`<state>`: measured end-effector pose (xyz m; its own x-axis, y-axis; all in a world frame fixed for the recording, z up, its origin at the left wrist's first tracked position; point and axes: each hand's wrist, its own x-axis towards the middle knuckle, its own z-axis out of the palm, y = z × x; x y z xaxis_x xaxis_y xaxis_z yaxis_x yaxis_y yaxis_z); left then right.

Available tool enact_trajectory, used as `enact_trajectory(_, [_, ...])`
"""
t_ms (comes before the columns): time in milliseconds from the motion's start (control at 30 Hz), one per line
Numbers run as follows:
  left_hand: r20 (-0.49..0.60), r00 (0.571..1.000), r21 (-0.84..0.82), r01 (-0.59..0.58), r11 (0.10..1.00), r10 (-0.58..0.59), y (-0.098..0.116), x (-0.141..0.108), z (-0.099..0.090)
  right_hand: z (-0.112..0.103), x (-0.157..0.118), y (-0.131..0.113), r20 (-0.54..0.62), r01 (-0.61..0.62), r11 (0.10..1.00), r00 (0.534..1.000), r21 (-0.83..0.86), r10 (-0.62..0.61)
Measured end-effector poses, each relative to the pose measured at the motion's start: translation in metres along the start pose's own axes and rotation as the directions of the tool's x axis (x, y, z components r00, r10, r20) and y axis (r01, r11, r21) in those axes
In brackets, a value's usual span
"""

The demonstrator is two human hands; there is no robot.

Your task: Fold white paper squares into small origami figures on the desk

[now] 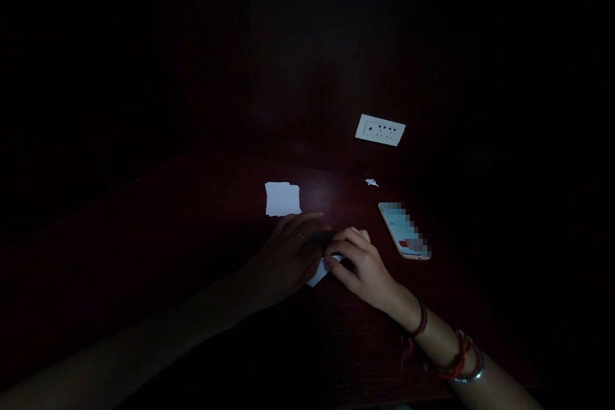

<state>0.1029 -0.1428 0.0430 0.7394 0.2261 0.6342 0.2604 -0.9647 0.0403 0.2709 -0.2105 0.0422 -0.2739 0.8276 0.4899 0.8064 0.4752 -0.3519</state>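
One dark red desk [331,192] carried most of it, dim light, edges lost in black; two bare hands worked low at centre, left hand [288,253] in shadow, right hand [368,266] better lit; right grip pinched the white paper between thumb and forefinger; left grip lay against the same paper's left side, too dark to tell whether closed on it; phone [398,227], screen lit and partly pixelated, lay slanted to the right of the right hand, apart from it; socket plate [382,131], white, sat upright past the desk's far side; paper stack [282,198], white, uneven edges, lay just beyond the left hand; white paper [317,274], partly covered by fingers, was between both hands; bracelets [464,359] circled the right forearm; paper scrap [371,182] lay below the socket plate; ring [298,234] sat on a left finger.
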Motion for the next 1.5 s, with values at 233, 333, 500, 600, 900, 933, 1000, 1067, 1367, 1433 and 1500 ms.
enact_trajectory(233, [0.025,0.999,0.071,-0.027,0.997,0.026,-0.003,-0.005,0.003,0.0,-0.002,0.011,0.059,-0.028,0.999,0.998,-0.037,0.031])
enact_trajectory(333, [-0.005,1.0,0.075,0.005,0.997,-0.005,-0.011,-0.011,0.007,-0.005,-0.007,0.026,0.077,-0.05,0.997,0.996,-0.057,0.054])
enact_trajectory(500, [-0.019,0.995,0.054,0.098,0.994,-0.097,-0.023,-0.019,0.014,-0.015,-0.015,0.05,-0.056,-0.144,0.988,0.988,-0.051,0.141])
enact_trajectory(600, [-0.021,0.994,0.012,0.107,0.994,-0.107,-0.023,-0.019,0.015,-0.013,-0.015,0.047,-0.097,-0.123,0.991,0.988,-0.045,0.118])
enact_trajectory(900, [-0.005,0.998,-0.016,0.061,0.998,-0.061,-0.015,-0.009,0.014,-0.004,-0.004,0.014,0.072,0.07,0.998,0.995,0.0,-0.07])
enact_trajectory(933, [0.003,0.998,-0.007,0.058,0.998,-0.058,-0.015,-0.009,0.014,-0.005,-0.004,0.014,0.065,0.061,0.998,0.996,0.022,-0.062])
enact_trajectory(1000, [0.034,0.998,0.016,0.049,0.999,-0.049,-0.015,-0.009,0.012,-0.005,-0.004,0.015,0.051,0.041,0.997,0.998,0.058,-0.044])
enact_trajectory(1067, [0.073,0.996,0.031,0.046,0.998,-0.048,-0.014,-0.008,0.01,-0.004,-0.004,0.014,0.05,0.039,0.997,0.998,0.071,-0.042])
enact_trajectory(1367, [0.002,0.999,0.17,0.034,0.985,-0.035,-0.012,-0.013,0.025,0.008,-0.006,0.03,0.056,-0.143,0.99,0.988,-0.004,0.143])
enact_trajectory(1433, [0.107,0.994,0.169,-0.021,0.985,0.002,-0.011,-0.02,0.035,0.01,-0.008,0.039,0.107,-0.173,0.985,0.979,-0.017,0.173])
enact_trajectory(1500, [0.211,0.977,0.118,-0.058,0.991,0.033,-0.009,-0.028,0.045,0.012,-0.011,0.046,0.148,-0.167,0.985,0.974,-0.044,0.171])
